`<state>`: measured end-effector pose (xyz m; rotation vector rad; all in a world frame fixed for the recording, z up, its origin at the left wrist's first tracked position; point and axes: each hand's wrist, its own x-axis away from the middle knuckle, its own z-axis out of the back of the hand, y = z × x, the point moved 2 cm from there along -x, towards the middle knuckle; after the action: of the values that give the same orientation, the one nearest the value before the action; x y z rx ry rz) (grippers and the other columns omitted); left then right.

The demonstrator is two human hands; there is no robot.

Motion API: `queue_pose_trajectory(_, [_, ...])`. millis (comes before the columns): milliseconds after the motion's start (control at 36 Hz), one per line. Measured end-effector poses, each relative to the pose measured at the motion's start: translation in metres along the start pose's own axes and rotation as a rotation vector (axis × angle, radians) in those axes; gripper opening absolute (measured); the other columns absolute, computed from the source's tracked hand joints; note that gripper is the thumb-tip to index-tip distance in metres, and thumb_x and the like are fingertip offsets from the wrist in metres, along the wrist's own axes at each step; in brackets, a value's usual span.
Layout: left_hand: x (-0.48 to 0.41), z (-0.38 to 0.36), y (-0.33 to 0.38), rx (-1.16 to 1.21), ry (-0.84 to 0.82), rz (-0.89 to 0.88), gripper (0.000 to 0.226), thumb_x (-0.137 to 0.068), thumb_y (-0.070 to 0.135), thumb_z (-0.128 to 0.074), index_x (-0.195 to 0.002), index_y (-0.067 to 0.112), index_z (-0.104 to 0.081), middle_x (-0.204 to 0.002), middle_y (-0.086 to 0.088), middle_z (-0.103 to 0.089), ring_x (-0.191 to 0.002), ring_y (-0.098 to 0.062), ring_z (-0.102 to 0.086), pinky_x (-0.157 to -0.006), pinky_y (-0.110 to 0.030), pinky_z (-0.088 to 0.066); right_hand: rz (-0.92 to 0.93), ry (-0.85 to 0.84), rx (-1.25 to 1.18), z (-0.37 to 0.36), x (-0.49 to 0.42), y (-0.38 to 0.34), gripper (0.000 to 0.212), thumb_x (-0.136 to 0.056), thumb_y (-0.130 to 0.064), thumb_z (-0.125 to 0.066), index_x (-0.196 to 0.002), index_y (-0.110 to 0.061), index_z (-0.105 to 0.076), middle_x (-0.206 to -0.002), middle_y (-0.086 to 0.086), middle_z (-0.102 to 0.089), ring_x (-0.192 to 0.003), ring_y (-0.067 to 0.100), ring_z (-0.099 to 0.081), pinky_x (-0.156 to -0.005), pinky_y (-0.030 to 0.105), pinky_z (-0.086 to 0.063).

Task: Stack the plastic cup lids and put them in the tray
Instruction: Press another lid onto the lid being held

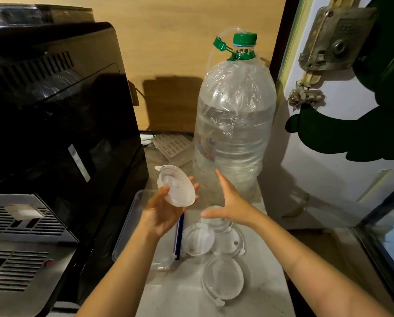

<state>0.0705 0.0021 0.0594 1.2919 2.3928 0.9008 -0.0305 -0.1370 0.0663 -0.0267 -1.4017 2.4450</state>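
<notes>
Nearest the worktop's (255, 300) front edge lies one clear round plastic cup lid (222, 279), flat, its small tab pointing toward that edge. Just beyond it, two more clear lids (198, 239) overlap each other, the left one resting partly on the right one. To their left, a clear rectangular plastic tray (132, 221) sits along the worktop's left edge, long axis running front to back; a dark blue pen-like stick (179, 239) lies between tray and lids.

Above these, the right hand (231, 203) hovers with fingers spread and nothing held, directly over another clear lid, mostly hidden beneath it. The loose lids lie below and slightly nearer than this hand, so it is the closer one for the next pickup, by a downward reach.

The left hand (166, 210) is raised over the tray's far end, palm up, fingers closed around a small stack of clear lids (176, 186), tilted on edge.

Farthest back stands a large clear water bottle with a green cap (235, 124).
</notes>
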Motion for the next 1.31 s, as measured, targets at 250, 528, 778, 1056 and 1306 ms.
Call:
queue_pose_trajectory(250, [0.014, 0.015, 0.012, -0.09, 0.024, 0.004, 0.1, -0.022, 0.035, -0.093, -0.111, 0.012, -0.054, -0.102, -0.012, -0.073, -0.098, -0.031, -0.067, -0.084, -0.043, -0.053, 0.031, -0.351, 0.74, -0.051, -0.027, 0.026, 0.105, -0.058, -0.045, -0.081, -0.14, -0.012, -0.025, -0.144, 0.01, -0.033, -0.134, 0.028, -0.029, -0.112, 0.039, -0.026])
queue_pose_trajectory(528, [0.022, 0.018, 0.013, -0.156, 0.054, 0.043, 0.108, -0.024, 0.036, -0.093, -0.12, 0.01, -0.049, -0.105, -0.01, -0.072, -0.1, -0.03, -0.067, -0.081, -0.04, -0.057, 0.009, -0.467, 1.044, -0.083, -0.034, 0.035, 0.095, -0.065, -0.049, -0.076, -0.137, -0.006, -0.032, -0.143, 0.011, -0.038, -0.137, 0.028, -0.024, -0.117, 0.038, -0.011])
queue_pose_trajectory(778, [0.019, 0.017, 0.01, -0.139, 0.039, 0.042, 0.102, -0.026, 0.036, -0.093, -0.116, 0.012, -0.052, -0.106, -0.013, -0.071, -0.1, -0.033, -0.066, -0.078, -0.041, -0.058, -0.005, -0.451, 1.062, -0.085, -0.033, 0.033, 0.098, -0.06, -0.051, -0.079, -0.135, -0.006, -0.034, -0.138, 0.012, -0.041, -0.13, 0.027, -0.033, -0.113, 0.034, -0.019])
queue_pose_trajectory(1056, [0.014, 0.012, 0.009, -0.137, -0.001, 0.038, 0.096, -0.026, 0.037, -0.092, -0.112, 0.013, -0.056, -0.107, -0.012, -0.071, -0.102, -0.032, -0.065, -0.083, -0.04, -0.054, 0.047, -0.388, 1.023, -0.054, -0.026, 0.02, 0.083, -0.062, -0.045, -0.079, -0.125, -0.004, -0.045, -0.127, 0.014, -0.051, -0.118, 0.029, -0.044, -0.101, 0.035, -0.037])
queue_pose_trajectory(1306, [0.008, 0.01, 0.003, -0.105, 0.013, 0.032, 0.102, -0.021, 0.036, -0.093, -0.112, 0.011, -0.054, -0.1, -0.011, -0.073, -0.096, -0.029, -0.068, -0.08, -0.04, -0.055, 0.006, -0.185, 0.948, 0.029, -0.002, -0.03, 0.096, -0.065, -0.04, -0.078, -0.141, -0.011, -0.026, -0.145, 0.007, -0.034, -0.134, 0.025, -0.032, -0.107, 0.034, -0.033])
